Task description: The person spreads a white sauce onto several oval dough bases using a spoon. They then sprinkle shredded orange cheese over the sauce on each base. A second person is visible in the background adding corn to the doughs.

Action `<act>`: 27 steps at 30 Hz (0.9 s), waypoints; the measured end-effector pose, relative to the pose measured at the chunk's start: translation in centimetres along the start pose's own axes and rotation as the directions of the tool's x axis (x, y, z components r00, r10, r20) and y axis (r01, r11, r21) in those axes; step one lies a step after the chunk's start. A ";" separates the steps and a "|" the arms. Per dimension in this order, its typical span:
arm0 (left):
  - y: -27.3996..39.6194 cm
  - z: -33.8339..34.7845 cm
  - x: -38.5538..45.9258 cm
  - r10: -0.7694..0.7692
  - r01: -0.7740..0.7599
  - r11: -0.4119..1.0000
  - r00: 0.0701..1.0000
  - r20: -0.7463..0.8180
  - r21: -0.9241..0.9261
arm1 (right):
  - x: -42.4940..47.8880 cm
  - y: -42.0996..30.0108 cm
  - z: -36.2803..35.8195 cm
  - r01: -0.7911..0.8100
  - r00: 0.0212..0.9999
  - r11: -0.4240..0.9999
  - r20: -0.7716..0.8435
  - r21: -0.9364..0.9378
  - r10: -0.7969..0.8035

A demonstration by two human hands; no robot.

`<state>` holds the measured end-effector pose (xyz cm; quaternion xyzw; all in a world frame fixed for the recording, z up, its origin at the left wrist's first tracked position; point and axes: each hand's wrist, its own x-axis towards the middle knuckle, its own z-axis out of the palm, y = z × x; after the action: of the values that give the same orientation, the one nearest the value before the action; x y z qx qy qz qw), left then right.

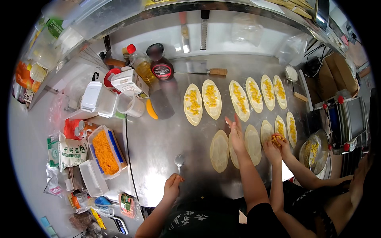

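Note:
My left hand [172, 186] grips the handle of a metal spoon [179, 160], whose bowl points away from me over the steel worktop [154, 139]. Fingers stretched out, my right hand [236, 132] hovers at the near row of flat oval dough pieces and partly hides one dough piece [233, 156]. A bare dough oval [219, 151] lies to its left, another dough oval [253, 145] to its right. Beyond it, several ovals carry a pale spread and yellow corn kernels, among them a topped oval [239, 99].
At right, a co-worker's hands [275, 150] hold corn over the dough, beside a metal bowl [308, 157] of kernels. A scraper [160, 104], syrup bottle [162, 67], oil bottle [143, 68] and knife [193, 67] occupy the back left. Orange shreds fill a plastic box [120, 171].

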<state>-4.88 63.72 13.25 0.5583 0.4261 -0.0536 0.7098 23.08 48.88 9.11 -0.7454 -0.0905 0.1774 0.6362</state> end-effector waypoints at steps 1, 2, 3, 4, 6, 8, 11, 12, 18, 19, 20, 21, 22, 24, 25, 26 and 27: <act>0.4 0.0 -0.3 -0.038 0.038 0.999 0.999 -0.016 -0.004 | 0.9 0.4 0.3 -0.037 0.999 0.999 -0.003 0.015 0.037; 0.6 -0.1 -0.4 -0.076 0.076 0.997 0.997 -0.031 -0.008 | 1.7 0.8 0.5 -0.074 0.997 0.997 -0.006 0.030 0.074; 0.6 -0.2 -0.3 -0.088 0.088 0.996 0.995 -0.039 -0.021 | 2.8 1.0 1.2 -0.118 0.993 0.989 -0.005 0.088 0.119; 0.5 -0.3 -0.3 -0.100 0.099 0.995 0.994 -0.045 -0.034 | 3.6 1.2 1.6 -0.162 0.986 0.976 -0.003 0.146 0.165; 0.2 -0.8 -0.4 -0.111 0.108 0.993 0.992 -0.062 -0.054 | 4.2 -0.3 2.7 -0.334 0.942 0.830 0.150 0.446 0.299; 0.1 -0.9 -0.4 -0.103 0.100 0.993 0.993 -0.056 -0.056 | 4.8 -0.9 2.8 -0.428 0.904 0.660 0.284 0.618 0.321; 0.2 -0.5 0.1 -0.069 0.070 0.997 0.997 -0.037 0.017 | 5.7 2.1 1.8 -0.438 0.899 0.533 0.366 0.724 0.242; 0.2 -0.5 0.1 -0.038 0.038 0.999 0.998 -0.040 0.000 | 5.1 3.0 2.4 -0.431 0.902 0.520 0.364 0.737 0.232; -0.9 -1.5 0.1 0.002 -0.005 0.998 0.998 -0.060 -0.055 | -8.5 1.6 3.9 -0.428 0.902 0.788 0.265 0.442 0.341; -1.0 -1.6 0.2 0.013 -0.014 0.999 0.999 -0.046 -0.037 | -10.8 2.1 3.4 -0.434 0.901 0.792 0.209 0.430 0.380; -0.9 -1.4 0.2 0.012 -0.013 0.999 0.999 -0.030 -0.035 | -13.0 2.6 2.7 -0.442 0.895 0.793 0.147 0.419 0.421; -0.7 -1.3 0.2 0.013 -0.013 0.999 1.000 -0.017 -0.034 | -15.1 3.4 1.4 -0.434 0.893 0.799 0.083 0.416 0.442; -0.6 -1.3 0.2 0.013 -0.013 1.000 1.000 -0.015 -0.015 | -16.5 4.0 0.0 -0.431 0.887 0.804 0.026 0.410 0.462; -0.7 -1.2 0.1 0.017 -0.017 1.000 1.000 -0.005 0.021 | -18.1 4.4 -3.1 -0.452 0.856 0.764 -0.018 0.461 0.517; -0.8 -1.0 0.0 0.006 -0.006 1.000 1.000 0.013 0.030 | -18.6 4.4 -4.4 -0.457 0.840 0.745 -0.038 0.486 0.541; -0.9 -0.9 -0.1 -0.005 0.004 0.999 1.000 0.029 0.040 | -18.9 4.8 -5.5 -0.434 0.848 0.722 -0.028 0.539 0.530; -0.9 -0.8 -0.1 -0.016 0.013 0.999 0.998 0.052 0.053 | -19.1 5.2 -6.4 -0.404 0.855 0.697 -0.025 0.593 0.518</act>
<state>-5.84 63.98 12.65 0.5719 0.4097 -0.0847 0.7056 7.48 35.26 7.65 -0.5334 0.2181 0.2783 0.7684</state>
